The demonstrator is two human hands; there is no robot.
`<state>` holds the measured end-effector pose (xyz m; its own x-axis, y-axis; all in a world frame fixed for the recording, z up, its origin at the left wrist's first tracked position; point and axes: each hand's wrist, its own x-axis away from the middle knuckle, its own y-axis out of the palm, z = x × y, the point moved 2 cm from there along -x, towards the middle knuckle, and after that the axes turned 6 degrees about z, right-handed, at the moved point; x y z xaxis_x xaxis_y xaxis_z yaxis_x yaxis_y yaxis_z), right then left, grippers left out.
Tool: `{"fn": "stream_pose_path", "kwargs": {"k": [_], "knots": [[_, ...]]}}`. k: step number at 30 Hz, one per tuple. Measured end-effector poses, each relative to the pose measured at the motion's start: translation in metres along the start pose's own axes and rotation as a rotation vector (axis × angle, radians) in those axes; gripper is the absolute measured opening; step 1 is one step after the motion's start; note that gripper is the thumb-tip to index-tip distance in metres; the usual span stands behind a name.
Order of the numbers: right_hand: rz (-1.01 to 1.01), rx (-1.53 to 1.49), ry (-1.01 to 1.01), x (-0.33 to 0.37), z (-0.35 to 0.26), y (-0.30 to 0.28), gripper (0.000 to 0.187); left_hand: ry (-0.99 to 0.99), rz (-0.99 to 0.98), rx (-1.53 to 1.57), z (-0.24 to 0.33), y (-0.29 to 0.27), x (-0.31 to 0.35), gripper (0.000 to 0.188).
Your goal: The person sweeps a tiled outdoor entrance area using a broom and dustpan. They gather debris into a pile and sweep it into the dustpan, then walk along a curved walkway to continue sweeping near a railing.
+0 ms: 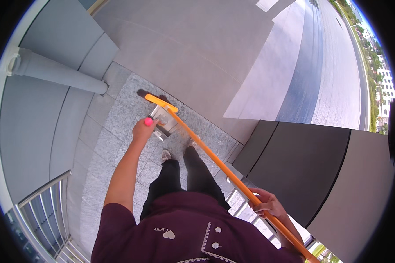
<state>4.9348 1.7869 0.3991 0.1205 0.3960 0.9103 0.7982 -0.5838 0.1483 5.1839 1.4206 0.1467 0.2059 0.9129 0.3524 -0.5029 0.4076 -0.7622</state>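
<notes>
An orange broom pole (215, 162) slants across the view from lower right to the yellow-orange broom head (157, 101), whose dark bristles show at its far left end. My right hand (267, 204) wraps round the pole near its upper end. My left hand (141, 130) is closed on the pink-tipped handle (149, 121) of a metal dustpan (171, 127), just above the floor tiles. The broom head lies at the dustpan's far edge and partly covers it. Something pale, too unclear to name, shows in the dustpan. My shoes stand just behind it.
Grey tiles (103, 151) lie underfoot. A grey wall with a pale pipe (61, 73) rises at left, above a metal railing (44, 193). Dark panels (300, 153) stand at right. Past the tile edge spreads a smooth grey surface (175, 48), with buildings far right.
</notes>
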Motion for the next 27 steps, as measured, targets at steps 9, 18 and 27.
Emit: {"fn": "stream_pose_path", "kwargs": {"k": [9, 18, 27], "knots": [[0.295, 0.249, -0.365, -0.17, -0.166, -0.084, 0.059, -0.179, 0.025, 0.095, -0.069, -0.031, 0.025, 0.039], [0.161, 0.338, -0.125, -0.189, -0.097, -0.034, 0.063, -0.285, 0.078, 0.096, -0.116, -0.044, 0.046, 0.035], [-0.099, 0.052, 0.212, -0.031, 0.057, 0.066, 0.062, -0.26, 0.101, 0.083, -0.156, -0.041, 0.044, 0.041]]}}
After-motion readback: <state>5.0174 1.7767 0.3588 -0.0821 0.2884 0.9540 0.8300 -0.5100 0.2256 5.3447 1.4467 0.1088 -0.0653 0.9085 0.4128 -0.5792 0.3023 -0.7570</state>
